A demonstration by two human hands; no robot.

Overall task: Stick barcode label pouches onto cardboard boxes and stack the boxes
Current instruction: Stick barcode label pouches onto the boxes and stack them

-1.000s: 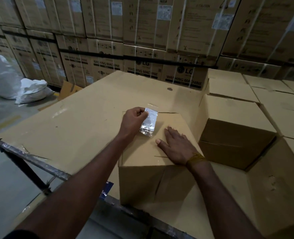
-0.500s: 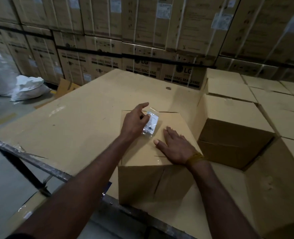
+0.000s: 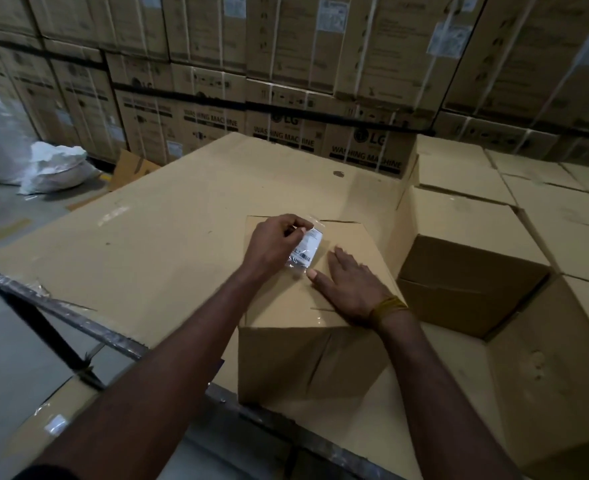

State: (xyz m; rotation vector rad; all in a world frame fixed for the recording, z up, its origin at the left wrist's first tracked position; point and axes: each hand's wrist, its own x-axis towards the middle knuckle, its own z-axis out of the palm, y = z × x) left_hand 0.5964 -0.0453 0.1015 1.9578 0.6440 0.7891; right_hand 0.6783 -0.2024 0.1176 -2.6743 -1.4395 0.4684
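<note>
The clear label pouch (image 3: pixel 305 249) lies on top of the closed cardboard box (image 3: pixel 320 306) that stands at the near edge of the work surface, toward the box's far left corner. A white barcode slip shows through the plastic. The left hand (image 3: pixel 274 242) curls over the pouch's upper left edge, its fingertips pinching the plastic there, wrist bent, forearm reaching in from the lower left. The right hand (image 3: pixel 350 284) lies flat on the box lid just right of the pouch, fingers straight and close together, thumb stretched toward the pouch's lower corner; whether the thumb touches it I cannot tell. A yellowish thread band (image 3: pixel 388 306) circles that wrist.

Right of the box, another carton (image 3: pixel 466 258) of like size sits close by, and beyond it rows of closed cartons (image 3: pixel 545 192) spread away to the right. Nearer, at the lower right, one more carton face (image 3: pixel 545 382) rises.

The box rests on a broad sheet of flat cardboard (image 3: pixel 168 244) laid over a dark metal frame (image 3: pixel 64 317), whose bar runs along the sheet's left and near edges. Left of that, on the grey concrete floor (image 3: pixel 6 358), white sacks (image 3: pixel 54 168) are heaped. Behind everything, a tall wall of strapped washing-machine cartons (image 3: pixel 286 98) fills the dim warehouse.
</note>
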